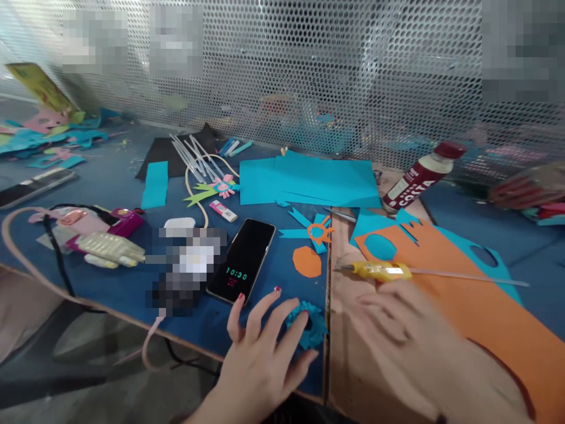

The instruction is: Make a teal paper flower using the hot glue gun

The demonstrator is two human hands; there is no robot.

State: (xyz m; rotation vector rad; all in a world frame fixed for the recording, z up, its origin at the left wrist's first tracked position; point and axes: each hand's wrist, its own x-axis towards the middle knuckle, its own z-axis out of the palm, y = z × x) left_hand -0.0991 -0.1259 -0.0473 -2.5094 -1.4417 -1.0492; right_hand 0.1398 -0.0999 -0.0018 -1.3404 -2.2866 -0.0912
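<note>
A perforated metal screen (309, 59) stands behind the blue tabletop (110, 182), spanning ten to two o'clock. Pale, cool light shows through its holes, brightest toward ten o'clock. A bare tan strip (348, 359) divides the blue surface, reaching down to five o'clock. Grey floor (141, 400) shows at seven o'clock.

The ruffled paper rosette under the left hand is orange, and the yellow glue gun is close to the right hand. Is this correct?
Not quite: the ruffled paper rosette under the left hand is blue, not orange, as the head view shows. The yellow glue gun is indeed close to the right hand.
</note>
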